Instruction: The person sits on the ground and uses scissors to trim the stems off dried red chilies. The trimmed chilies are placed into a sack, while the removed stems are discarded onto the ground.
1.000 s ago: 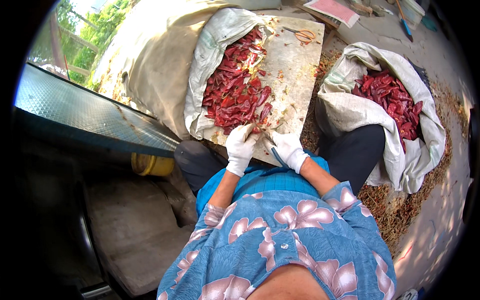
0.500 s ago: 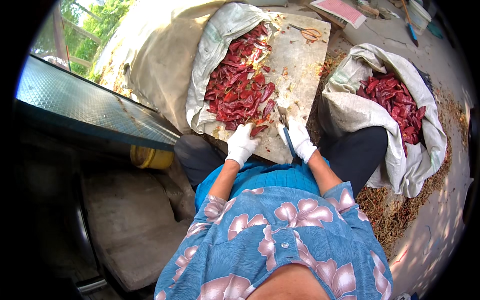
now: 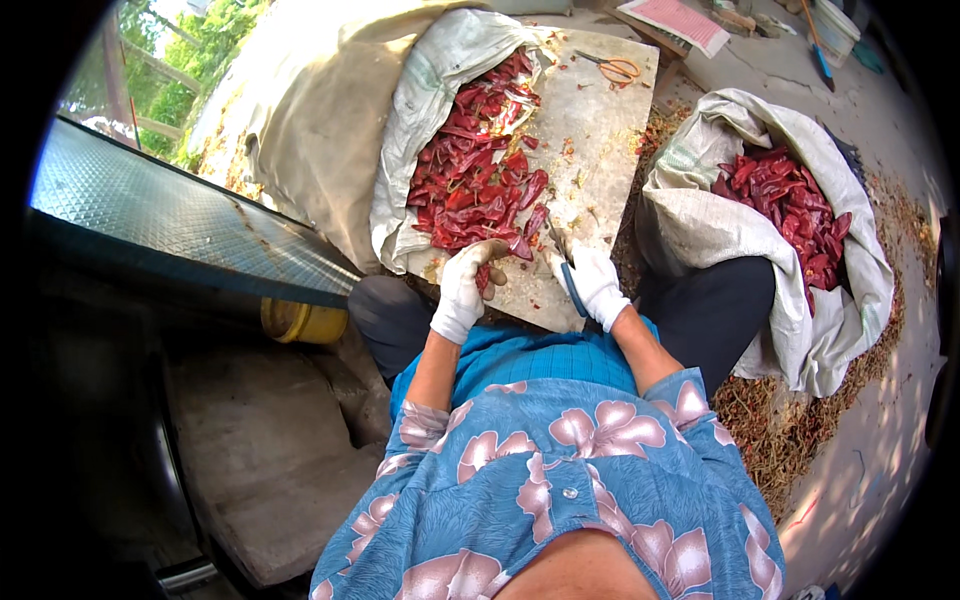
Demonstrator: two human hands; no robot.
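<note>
Left hand: in a white glove with soiled fingertips, the left hand (image 3: 467, 287) is half-curled at the near edge of the board, thumb and fingers around a dark-red dried pepper (image 3: 483, 279), mostly hidden by the glove.
Right hand: also white-gloved, the right hand (image 3: 594, 283) is closed around blue-handled metal scissors (image 3: 572, 288), blades pointing away from the body; how far the blades part I cannot tell.
Pepper heap: a loose heap of glossy red dried peppers (image 3: 470, 195) lies just beyond the left hand, partly on a whitish woven sack (image 3: 398, 165) and partly on a pale flat board (image 3: 598, 130).
Spare scissors: orange-handled scissors (image 3: 618, 71) lie at the board's far end.
Right-hand sack: an open off-white woven sack (image 3: 700, 222), beside the right knee, holds more red peppers (image 3: 785, 205).
</note>
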